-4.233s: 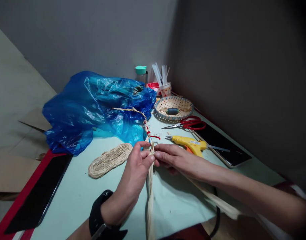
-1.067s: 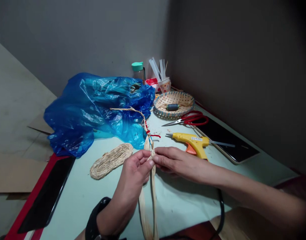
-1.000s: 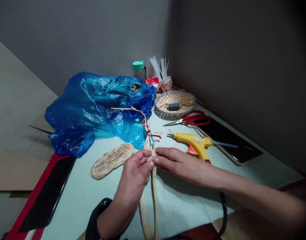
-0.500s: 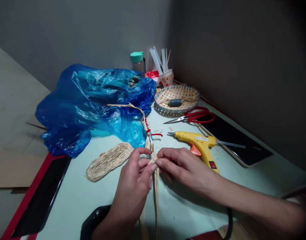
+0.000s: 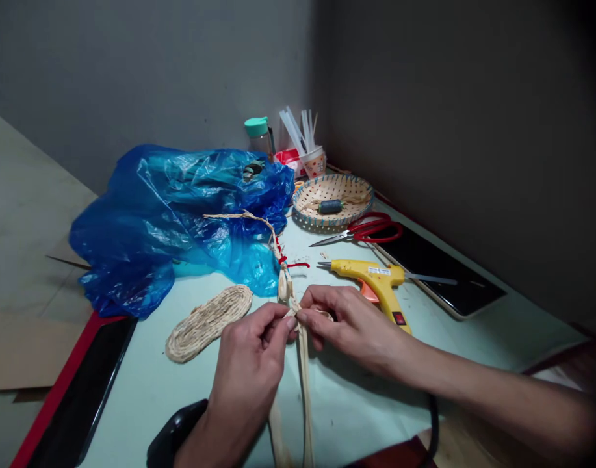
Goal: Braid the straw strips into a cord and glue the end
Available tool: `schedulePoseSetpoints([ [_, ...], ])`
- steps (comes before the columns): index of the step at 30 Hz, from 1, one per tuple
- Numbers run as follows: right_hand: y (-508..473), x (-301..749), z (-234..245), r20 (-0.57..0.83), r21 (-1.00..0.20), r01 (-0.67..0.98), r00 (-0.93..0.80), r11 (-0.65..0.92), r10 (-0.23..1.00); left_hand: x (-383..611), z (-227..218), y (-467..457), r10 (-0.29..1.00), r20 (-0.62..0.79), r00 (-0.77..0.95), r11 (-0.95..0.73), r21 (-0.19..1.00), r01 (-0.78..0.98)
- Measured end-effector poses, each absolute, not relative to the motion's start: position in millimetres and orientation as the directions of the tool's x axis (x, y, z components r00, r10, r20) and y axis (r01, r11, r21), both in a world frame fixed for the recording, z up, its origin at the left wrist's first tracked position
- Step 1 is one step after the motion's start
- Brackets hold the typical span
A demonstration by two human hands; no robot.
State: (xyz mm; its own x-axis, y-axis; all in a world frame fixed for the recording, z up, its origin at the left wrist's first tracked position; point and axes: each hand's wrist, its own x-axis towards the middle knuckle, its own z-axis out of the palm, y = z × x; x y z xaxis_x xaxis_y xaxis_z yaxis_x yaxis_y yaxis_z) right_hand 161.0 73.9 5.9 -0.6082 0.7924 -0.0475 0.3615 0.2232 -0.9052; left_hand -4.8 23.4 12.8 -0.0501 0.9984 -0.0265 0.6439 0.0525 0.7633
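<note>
My left hand (image 5: 251, 364) and my right hand (image 5: 353, 322) meet at the middle of the table, fingertips pinched on pale straw strands (image 5: 305, 390) that run down toward me. Above the pinch the strands form a braid (image 5: 284, 286) tied with red thread (image 5: 292, 264), and it continues up over the blue plastic bag (image 5: 181, 214). A flat oval coil of braided straw (image 5: 208, 315) lies just left of my left hand. A black watch sits on my left wrist.
A yellow glue gun (image 5: 375, 281) lies right of my hands, red scissors (image 5: 370, 231) beyond it. Behind them are a woven basket (image 5: 333, 194) with a thread spool, a cup of sticks (image 5: 311, 159), a green-capped jar (image 5: 257, 133), a dark tablet (image 5: 434, 266).
My hands have stayed pinched on the strands, working slightly down them toward me as the braid grew. The view shifted a little; the tools have not moved.
</note>
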Motion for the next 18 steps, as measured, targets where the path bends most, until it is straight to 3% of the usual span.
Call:
schedulePoseSetpoints([
  [13, 75.1, 161.6, 5.3, -0.03, -0.883, 0.385, -0.619, 0.27, 0.785, -8.6, 25.6, 22.5, 1.0, 0.007, -0.025, 0.014, 0.647, 0.763],
  [15, 75.1, 161.5, 4.9, -0.032, -0.888, 0.379, -0.613, 0.258, 0.79, -6.0, 25.3, 18.4, 0.996, 0.083, -0.025, -0.031, 0.612, 0.79],
  [18, 75.0, 161.7, 4.0, -0.036, -0.896, 0.37, -0.614, 0.247, 0.788, 4.4, 15.0, 9.5, 0.946, 0.319, 0.053, -0.216, 0.502, 0.837],
])
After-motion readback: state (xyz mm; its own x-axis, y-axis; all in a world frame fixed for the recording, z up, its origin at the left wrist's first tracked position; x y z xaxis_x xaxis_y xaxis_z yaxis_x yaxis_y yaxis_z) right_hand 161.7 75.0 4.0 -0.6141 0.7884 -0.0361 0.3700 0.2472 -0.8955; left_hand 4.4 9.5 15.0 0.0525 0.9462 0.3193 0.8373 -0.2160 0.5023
